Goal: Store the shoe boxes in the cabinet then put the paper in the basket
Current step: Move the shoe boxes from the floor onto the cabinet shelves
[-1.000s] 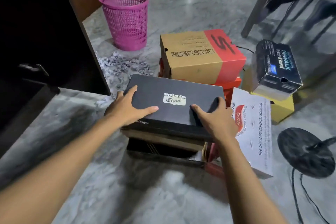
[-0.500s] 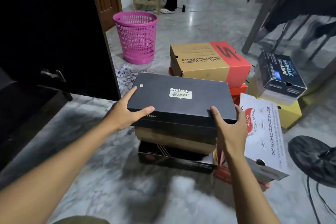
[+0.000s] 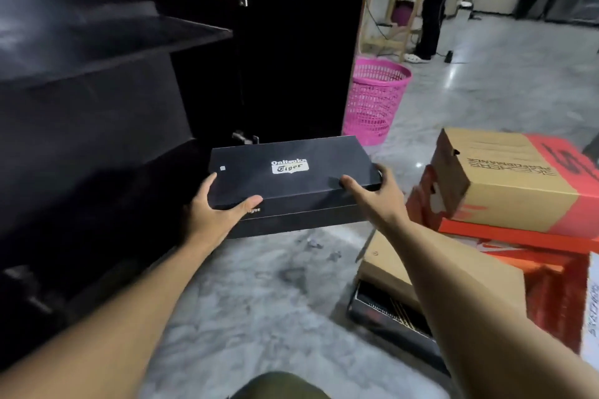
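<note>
I hold a black Onitsuka Tiger shoe box [image 3: 291,185] in the air above the floor, just in front of the open black cabinet [image 3: 97,107]. My left hand [image 3: 217,214] grips its near left corner, thumb on the lid. My right hand [image 3: 376,194] grips its right end. The pink basket [image 3: 372,100] stands on the floor behind the box, beside the cabinet door. A tan and red Skechers box [image 3: 505,185] tops a stack at the right. No paper shows in this view.
Cabinet shelves [image 3: 113,45] run dark at the left, the door [image 3: 291,42] swung open behind the box. A tan box [image 3: 421,275] on a black box [image 3: 389,317] lies under my right arm. A person stands far back [image 3: 434,3]. Marble floor [image 3: 275,301] lies below.
I lifted the black box off the stack and carried it left toward the cabinet. My view turned left, so the cabinet shelves now fill the left side.
</note>
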